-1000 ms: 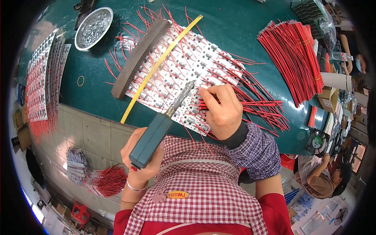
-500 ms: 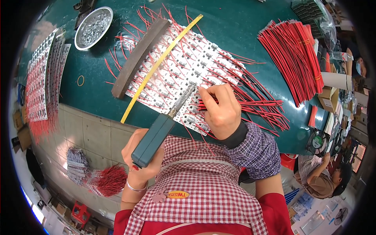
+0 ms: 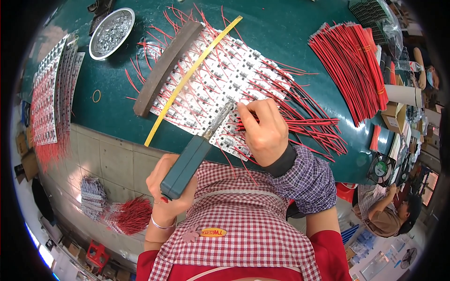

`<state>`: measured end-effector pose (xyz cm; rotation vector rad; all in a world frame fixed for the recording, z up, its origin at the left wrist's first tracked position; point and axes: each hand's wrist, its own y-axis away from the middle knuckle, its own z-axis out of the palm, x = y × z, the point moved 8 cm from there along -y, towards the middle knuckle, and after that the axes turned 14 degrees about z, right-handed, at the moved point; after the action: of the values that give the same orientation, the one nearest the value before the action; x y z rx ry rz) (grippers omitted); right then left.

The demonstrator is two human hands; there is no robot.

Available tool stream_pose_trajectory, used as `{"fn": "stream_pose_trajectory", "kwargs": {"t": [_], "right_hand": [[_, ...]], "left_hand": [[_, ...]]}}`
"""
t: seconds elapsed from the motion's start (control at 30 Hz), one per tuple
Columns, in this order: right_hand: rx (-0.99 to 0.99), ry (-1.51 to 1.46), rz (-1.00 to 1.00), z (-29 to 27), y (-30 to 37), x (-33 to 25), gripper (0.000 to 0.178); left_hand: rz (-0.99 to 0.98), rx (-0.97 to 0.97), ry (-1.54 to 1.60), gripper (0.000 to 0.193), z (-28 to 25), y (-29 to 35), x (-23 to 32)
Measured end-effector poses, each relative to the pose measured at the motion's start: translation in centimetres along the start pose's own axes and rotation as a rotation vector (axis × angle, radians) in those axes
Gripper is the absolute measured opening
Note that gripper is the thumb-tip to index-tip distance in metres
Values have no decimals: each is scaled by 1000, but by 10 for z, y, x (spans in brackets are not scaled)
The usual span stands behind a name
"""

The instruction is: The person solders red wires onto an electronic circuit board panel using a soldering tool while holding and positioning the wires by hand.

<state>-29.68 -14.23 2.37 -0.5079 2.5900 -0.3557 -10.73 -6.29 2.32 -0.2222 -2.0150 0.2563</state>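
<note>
My left hand (image 3: pixel 158 177) is wrapped around the dark green handle of a soldering iron (image 3: pixel 187 164). The iron's worn metal shaft points up and to the right, its tip touching or just above a white panel of small circuit boards (image 3: pixel 224 77). Close beside that tip, the fingers of my right hand (image 3: pixel 267 133) are pinched together over the panel. A bunch of red and black wires (image 3: pixel 311 123) passes under this hand and out to the right; the grasped ends are mostly hidden. Many thin red wires stick out from the panel's left part.
A dark bar (image 3: pixel 168 69) and a yellow strip (image 3: pixel 194 68) lie across the panel. Far left are a metal bowl (image 3: pixel 112 33) of small clear pieces and hanging wired panels (image 3: pixel 49 93). Red wire bundles (image 3: pixel 349 70) and a small fan (image 3: pixel 380 168) sit right. Another person (image 3: pixel 389 215) works there.
Both hands keep nearly the same place. The soldering iron's handle has shifted very slightly to the right.
</note>
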Motion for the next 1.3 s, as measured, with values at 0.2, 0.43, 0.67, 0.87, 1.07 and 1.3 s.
{"fn": "stream_pose_trajectory", "kwargs": {"t": [0.2, 0.43, 0.67, 0.87, 1.07, 1.3], "right_hand": [[-7, 1, 1, 0, 0, -1, 28], [-13, 11, 7, 0, 0, -1, 27], [27, -17, 34, -3, -1, -1, 36], [37, -27, 27, -4, -2, -1, 35], [39, -11, 23, -2, -1, -1, 34], [39, -1, 24, -3, -1, -1, 33]], "left_hand": [[64, 60, -47, 22, -4, 9, 0], [97, 51, -90, 24, -6, 7, 5], [97, 68, -49, 22, -1, 0, 7], [55, 12, -51, 19, 1, -2, 5], [72, 26, -50, 21, 1, 0, 3], [68, 55, -101, 26, -4, 10, 3]]}}
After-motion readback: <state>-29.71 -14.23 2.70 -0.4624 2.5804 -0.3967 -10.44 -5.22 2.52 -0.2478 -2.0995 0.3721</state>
